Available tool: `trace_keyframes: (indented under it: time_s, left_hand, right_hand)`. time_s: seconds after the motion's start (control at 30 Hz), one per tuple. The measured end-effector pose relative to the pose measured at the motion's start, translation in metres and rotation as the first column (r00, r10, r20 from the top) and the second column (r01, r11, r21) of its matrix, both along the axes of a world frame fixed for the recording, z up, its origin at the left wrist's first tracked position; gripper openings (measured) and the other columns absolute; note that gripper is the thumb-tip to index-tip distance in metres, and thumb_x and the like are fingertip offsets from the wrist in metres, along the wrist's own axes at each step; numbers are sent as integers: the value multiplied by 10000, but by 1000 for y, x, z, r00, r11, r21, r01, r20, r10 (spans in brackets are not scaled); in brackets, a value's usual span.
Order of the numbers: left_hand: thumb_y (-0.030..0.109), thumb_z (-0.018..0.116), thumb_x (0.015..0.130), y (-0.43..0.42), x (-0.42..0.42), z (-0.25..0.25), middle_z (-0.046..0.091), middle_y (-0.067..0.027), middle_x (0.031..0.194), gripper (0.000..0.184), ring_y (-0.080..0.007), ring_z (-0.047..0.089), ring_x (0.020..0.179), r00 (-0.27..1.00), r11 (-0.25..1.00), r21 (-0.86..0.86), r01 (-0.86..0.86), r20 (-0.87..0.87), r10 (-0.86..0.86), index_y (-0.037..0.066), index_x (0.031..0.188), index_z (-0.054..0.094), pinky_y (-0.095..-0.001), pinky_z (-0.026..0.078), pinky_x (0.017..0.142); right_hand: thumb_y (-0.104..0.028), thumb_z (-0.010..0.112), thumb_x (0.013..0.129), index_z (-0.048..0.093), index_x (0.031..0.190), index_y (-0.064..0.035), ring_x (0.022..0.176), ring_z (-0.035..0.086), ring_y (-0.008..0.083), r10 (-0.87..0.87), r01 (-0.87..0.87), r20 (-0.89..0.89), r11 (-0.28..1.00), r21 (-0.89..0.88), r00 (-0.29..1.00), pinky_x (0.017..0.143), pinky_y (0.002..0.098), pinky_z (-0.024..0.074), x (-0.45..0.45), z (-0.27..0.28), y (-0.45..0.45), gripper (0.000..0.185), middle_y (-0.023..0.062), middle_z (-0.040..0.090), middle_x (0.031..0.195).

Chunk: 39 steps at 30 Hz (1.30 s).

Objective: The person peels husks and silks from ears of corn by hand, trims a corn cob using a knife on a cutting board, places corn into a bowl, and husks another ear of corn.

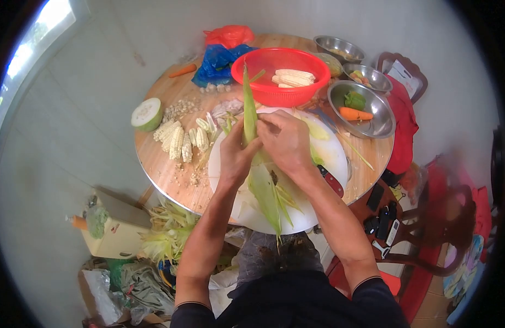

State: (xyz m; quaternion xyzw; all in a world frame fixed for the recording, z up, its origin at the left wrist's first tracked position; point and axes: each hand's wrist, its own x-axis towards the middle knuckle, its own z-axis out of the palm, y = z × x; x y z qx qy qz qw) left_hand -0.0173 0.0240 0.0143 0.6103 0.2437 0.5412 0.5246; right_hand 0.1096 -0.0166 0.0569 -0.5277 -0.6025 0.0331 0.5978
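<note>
Over a round white cutting board (330, 150), my left hand (238, 152) and my right hand (285, 141) are closed on a green corn husk (249, 104), whose tip points up between them. How much of a cob is inside is hidden. Loose husk leaves (265, 197) hang below the hands across the board's near part. A knife with a red handle (331, 181) lies at the board's right edge, beside my right forearm. Several corn cobs (177, 143) lie on the wooden table (159, 164) left of the board.
Behind the board stands a red basket (279, 98) holding peeled corn. Metal bowls (386, 121) with vegetables are at the right, a cut melon (147, 115) at the left, a blue bag (217, 64) at the back. Husks (167, 232) are heaped below the table's left edge.
</note>
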Motion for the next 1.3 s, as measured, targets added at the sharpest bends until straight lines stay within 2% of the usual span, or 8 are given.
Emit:
trace_keyframes:
  time_s: [0.13, 0.2, 0.27, 0.4, 0.7, 0.83, 0.9, 1.3]
  left_hand:
    - [-10, 709, 867, 2, 0, -4, 631, -105, 1298, 594, -170, 597, 1192, 999, 999, -26, 42, -2, -42, -24, 1431, 523, -314, 488, 1010]
    - [-1, 720, 863, 0, 2, -5, 633, -104, 1294, 597, -169, 598, 1189, 998, 998, -21, 58, 0, -58, -16, 1428, 531, -313, 489, 1006]
    - [10, 737, 850, -2, 6, -6, 637, -102, 1275, 585, -176, 606, 1178, 990, 997, 56, -54, -124, 61, 5, 1408, 558, -318, 484, 1009]
    - [11, 738, 840, -3, 12, -7, 640, -101, 1252, 568, -188, 610, 1166, 986, 990, 95, -104, -123, 115, 16, 1385, 578, -325, 478, 1011]
    - [17, 766, 822, -4, 7, -11, 621, -92, 1224, 570, -208, 612, 1126, 989, 986, 105, -126, -67, 133, 16, 1363, 588, -337, 487, 981]
    - [50, 806, 816, -10, 11, -8, 611, -94, 1184, 581, -218, 600, 1096, 987, 980, 154, -122, -86, 137, 27, 1358, 598, -346, 489, 965]
    - [60, 815, 816, -11, 12, -7, 608, -94, 1168, 583, -218, 594, 1089, 986, 975, 181, -133, -76, 148, 34, 1358, 601, -346, 488, 961]
    - [45, 824, 804, -19, 14, -7, 569, -85, 1124, 610, -212, 579, 1047, 968, 953, 250, -170, -137, 209, 46, 1372, 604, -332, 491, 918]
  right_hand:
    - [-148, 701, 840, 754, 951, -18, 780, 705, 327, 11, -12, -47, 1000, -19, 999, 719, 412, 554, 0, 5, -7, 179, 165, 712, 860]
    - [-122, 735, 836, 753, 993, 22, 801, 732, 247, -52, 55, 32, 994, -92, 998, 720, 347, 566, 2, 6, -9, 214, 169, 731, 874]
    - [-137, 734, 828, 752, 963, 17, 785, 730, 249, -127, 133, 59, 985, -111, 990, 718, 354, 564, -4, 10, -12, 206, 167, 730, 858]
    - [-162, 721, 812, 744, 895, 6, 732, 721, 246, -217, 218, 29, 954, -208, 976, 702, 372, 557, -8, 12, -10, 189, 176, 727, 837]
    - [-101, 695, 877, 745, 1043, 20, 789, 750, 230, -16, 9, -105, 997, -70, 994, 732, 329, 588, 1, 12, -9, 212, 168, 753, 836]
    - [-109, 696, 885, 741, 1041, 23, 774, 752, 227, -35, 35, -3, 999, 2, 999, 712, 340, 584, 9, 21, -9, 209, 181, 751, 851]
    - [-124, 688, 855, 724, 997, 7, 714, 713, 332, -65, 57, 113, 996, 73, 991, 650, 417, 559, 12, 17, -7, 197, 193, 722, 843]
    - [-166, 698, 838, 739, 900, -8, 675, 698, 371, -54, 53, 37, 998, 30, 998, 636, 444, 549, 16, 24, -11, 175, 204, 687, 736]
